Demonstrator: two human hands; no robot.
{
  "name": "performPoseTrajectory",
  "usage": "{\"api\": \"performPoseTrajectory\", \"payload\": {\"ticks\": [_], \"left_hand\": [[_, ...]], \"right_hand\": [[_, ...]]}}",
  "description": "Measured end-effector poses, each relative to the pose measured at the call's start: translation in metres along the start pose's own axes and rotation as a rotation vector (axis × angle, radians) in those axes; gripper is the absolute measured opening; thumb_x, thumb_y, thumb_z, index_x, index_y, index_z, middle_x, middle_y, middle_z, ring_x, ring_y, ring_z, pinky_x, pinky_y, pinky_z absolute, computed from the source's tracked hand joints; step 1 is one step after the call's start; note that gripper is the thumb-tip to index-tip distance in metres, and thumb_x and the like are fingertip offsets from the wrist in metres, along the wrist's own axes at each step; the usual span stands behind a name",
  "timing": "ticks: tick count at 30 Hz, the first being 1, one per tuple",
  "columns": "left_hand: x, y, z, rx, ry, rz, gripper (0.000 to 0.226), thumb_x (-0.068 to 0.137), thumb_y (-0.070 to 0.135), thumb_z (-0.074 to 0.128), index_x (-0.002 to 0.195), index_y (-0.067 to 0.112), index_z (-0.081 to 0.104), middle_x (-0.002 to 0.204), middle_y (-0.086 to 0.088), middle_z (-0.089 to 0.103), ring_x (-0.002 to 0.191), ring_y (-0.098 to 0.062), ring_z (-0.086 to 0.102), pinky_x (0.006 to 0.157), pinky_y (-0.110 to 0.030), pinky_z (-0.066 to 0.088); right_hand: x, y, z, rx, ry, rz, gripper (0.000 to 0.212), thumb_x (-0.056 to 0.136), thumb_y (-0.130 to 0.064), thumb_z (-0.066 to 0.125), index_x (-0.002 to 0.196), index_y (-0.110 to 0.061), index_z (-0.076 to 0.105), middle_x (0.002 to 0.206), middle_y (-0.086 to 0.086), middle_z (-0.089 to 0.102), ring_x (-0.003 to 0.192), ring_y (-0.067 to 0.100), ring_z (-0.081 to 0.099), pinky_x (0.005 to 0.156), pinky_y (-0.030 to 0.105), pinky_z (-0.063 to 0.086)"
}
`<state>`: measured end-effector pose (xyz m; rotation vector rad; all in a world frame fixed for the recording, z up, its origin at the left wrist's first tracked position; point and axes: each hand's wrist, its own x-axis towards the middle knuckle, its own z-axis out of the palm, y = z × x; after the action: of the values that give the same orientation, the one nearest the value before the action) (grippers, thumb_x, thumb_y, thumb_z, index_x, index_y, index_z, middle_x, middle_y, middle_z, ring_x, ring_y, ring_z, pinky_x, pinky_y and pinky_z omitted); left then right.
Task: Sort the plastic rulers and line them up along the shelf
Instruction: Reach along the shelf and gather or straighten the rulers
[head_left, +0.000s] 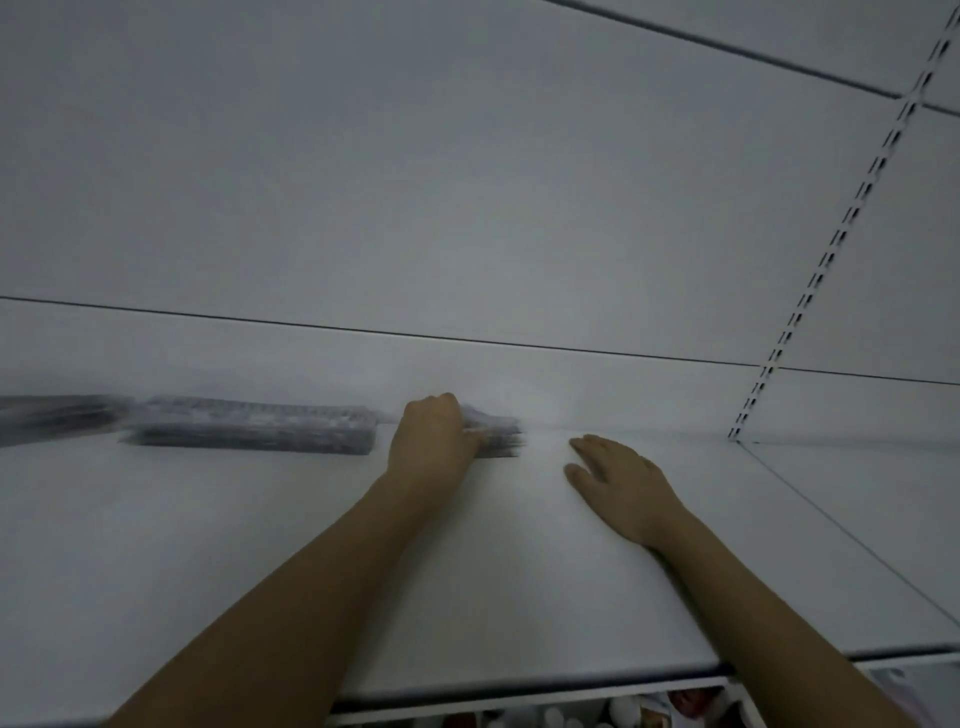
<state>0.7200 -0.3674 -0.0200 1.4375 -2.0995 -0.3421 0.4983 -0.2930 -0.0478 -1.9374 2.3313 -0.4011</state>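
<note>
- The rulers lie at the back of the shelf (519, 571), against the rear wall (467, 208): a blurred stack (249, 426) left of centre, another dark bundle (52, 415) at the far left edge, and a small stack (498, 434) under the left hand (431, 441).
- The left hand grips that small stack — fingers curled over its left end, knuckles up. How many rulers it holds is lost in blur.
- The right hand (618, 483) rests flat on the bare shelf just right of the stack, fingers straight and loose, holding nothing.
- Handling, as a judgement: thin plastic strips should be light and fairly stiff along their length, yet springy if bent, and slick face to face — a stack can fan out or slide apart when pushed from one end only.
- Best hold is likely across the stack's width, thumb on one long edge and fingers on the other, with the free hand squaring the open end against the wall.
- The surface looks shiny, perhaps wrapped; I cannot tell for certain.
</note>
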Motion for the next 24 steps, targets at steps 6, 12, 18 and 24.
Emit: {"api": "performPoseTrajectory", "payload": {"ticks": [6, 12, 18, 24], "left_hand": [[0.004, -0.014, 0.003, 0.055, -0.040, 0.059, 0.020, 0.095, 0.027, 0.052, 0.095, 0.008, 0.058, 0.107, -0.012, 0.058, 0.102, -0.027, 0.049, 0.084, -0.029, 0.032], [-0.003, -0.019, 0.002, -0.072, -0.079, 0.027, 0.027, 0.089, 0.029, 0.060, 0.102, 0.005, 0.063, 0.112, -0.011, 0.058, 0.109, -0.029, 0.052, 0.085, -0.031, 0.038], [-0.036, 0.024, -0.006, 0.093, -0.045, 0.212, 0.048, 0.093, 0.040, 0.052, 0.134, 0.015, 0.050, 0.137, -0.002, 0.049, 0.130, -0.022, 0.037, 0.103, -0.032, 0.034], [-0.075, 0.115, 0.026, 0.176, -0.201, 0.216, 0.050, 0.094, 0.050, 0.046, 0.137, 0.025, 0.048, 0.139, -0.001, 0.050, 0.126, -0.021, 0.044, 0.103, -0.036, 0.038]], "right_hand": [[-0.001, -0.002, -0.001, 0.022, 0.015, 0.019, 0.054, 0.098, -0.051, 0.037, 0.148, -0.030, 0.035, 0.156, -0.007, 0.030, 0.144, 0.013, 0.025, 0.119, 0.039, 0.017], [-0.008, -0.008, -0.003, 0.059, 0.013, 0.030, 0.054, 0.098, -0.050, 0.040, 0.147, -0.027, 0.039, 0.156, -0.006, 0.032, 0.143, 0.013, 0.027, 0.119, 0.038, 0.018], [-0.023, -0.003, -0.017, 0.143, -0.027, 0.003, 0.052, 0.097, -0.048, 0.045, 0.142, -0.023, 0.044, 0.150, -0.003, 0.040, 0.136, 0.016, 0.038, 0.113, 0.031, 0.027], [-0.060, 0.048, -0.062, 0.155, -0.043, -0.028, 0.040, 0.094, -0.047, 0.050, 0.128, -0.026, 0.056, 0.129, -0.003, 0.057, 0.111, 0.015, 0.054, 0.097, 0.033, 0.044]]}}
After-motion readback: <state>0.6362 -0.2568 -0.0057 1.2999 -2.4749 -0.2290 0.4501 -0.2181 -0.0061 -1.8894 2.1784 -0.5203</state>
